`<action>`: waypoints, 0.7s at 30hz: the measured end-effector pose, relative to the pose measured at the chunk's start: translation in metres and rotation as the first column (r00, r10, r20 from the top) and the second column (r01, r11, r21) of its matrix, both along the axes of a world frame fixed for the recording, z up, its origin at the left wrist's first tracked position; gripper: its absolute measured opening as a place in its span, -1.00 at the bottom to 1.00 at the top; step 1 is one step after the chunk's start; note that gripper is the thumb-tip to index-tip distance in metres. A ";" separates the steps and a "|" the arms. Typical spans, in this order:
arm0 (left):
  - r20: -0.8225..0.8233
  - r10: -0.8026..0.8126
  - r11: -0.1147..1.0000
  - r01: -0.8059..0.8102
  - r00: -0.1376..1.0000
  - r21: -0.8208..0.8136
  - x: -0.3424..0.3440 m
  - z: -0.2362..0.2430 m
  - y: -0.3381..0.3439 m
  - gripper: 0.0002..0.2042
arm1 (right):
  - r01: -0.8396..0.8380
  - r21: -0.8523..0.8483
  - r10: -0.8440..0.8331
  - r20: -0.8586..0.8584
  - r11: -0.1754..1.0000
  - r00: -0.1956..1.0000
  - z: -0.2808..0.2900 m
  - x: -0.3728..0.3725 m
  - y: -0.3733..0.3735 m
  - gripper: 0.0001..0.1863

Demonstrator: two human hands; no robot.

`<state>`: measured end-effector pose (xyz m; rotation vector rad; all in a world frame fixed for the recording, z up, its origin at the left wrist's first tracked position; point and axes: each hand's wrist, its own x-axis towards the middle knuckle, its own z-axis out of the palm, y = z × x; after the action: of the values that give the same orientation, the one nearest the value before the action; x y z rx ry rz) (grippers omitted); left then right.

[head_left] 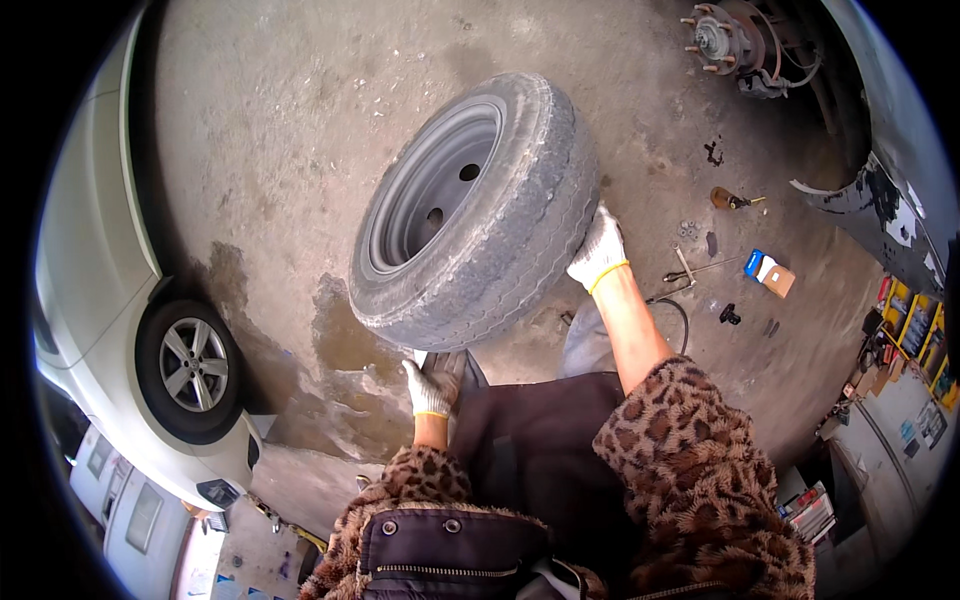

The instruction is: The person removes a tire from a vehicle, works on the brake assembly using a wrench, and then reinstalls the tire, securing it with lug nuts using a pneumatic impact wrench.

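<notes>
At your far left stands a white car (85,250) with its alloy wheel (193,365) on the concrete floor (280,130). In the centre, the wheel (470,215) stands upright on its tread, tilted slightly, its grey steel rim (432,187) facing left.

Your left hand (432,385), in a white glove, lies below the wheel's lowest part, fingers spread flat against the tread; it grips nothing. Your right hand (598,250), also gloved, presses open against the tread on the wheel's right side, fingers extended, not closed round anything. The wheel thus stands between both hands, above the left and to the left of the right.

Right of your right forearm, a wrench (690,270), a small blue box (768,270) and a socket (729,315) lie on the floor, well apart from the wheel. At upper right, a bare hub (718,40) shows under a second car's arch (850,190). What the blue box holds cannot be determined.
</notes>
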<state>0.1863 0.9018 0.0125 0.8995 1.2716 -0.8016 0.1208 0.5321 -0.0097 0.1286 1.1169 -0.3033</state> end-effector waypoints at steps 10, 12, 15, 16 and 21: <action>0.209 0.327 0.941 -0.296 0.922 -0.165 0.004 0.013 -0.106 -0.43 | -0.728 -0.575 -0.066 -0.799 0.374 0.598 0.045 0.023 -0.079 -0.50; 0.220 0.297 0.948 -0.260 0.929 -0.182 0.010 0.028 -0.121 -0.42 | -0.807 -0.585 -0.178 -0.788 -0.084 0.589 0.075 0.017 -0.072 -0.67; 0.298 0.192 0.951 -0.102 0.935 -0.293 0.024 0.048 -0.147 -0.43 | -0.736 -0.649 -0.209 -0.706 -0.192 0.677 0.111 0.011 -0.037 -0.76; 0.331 0.133 0.956 -0.034 0.934 -0.291 0.029 0.054 -0.156 -0.43 | -0.764 -0.619 -0.221 -0.731 -0.183 0.645 0.121 0.008 -0.026 -0.78; 0.377 -0.145 0.884 0.291 0.915 -0.366 0.050 0.069 -0.206 -0.46 | -0.831 -0.307 -0.241 -0.859 -0.463 0.452 0.134 0.001 -0.009 -0.70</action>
<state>0.2364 0.6954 0.0817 0.7974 0.6613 -1.0035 0.1213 0.5230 0.1245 -2.3843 1.1221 -0.4229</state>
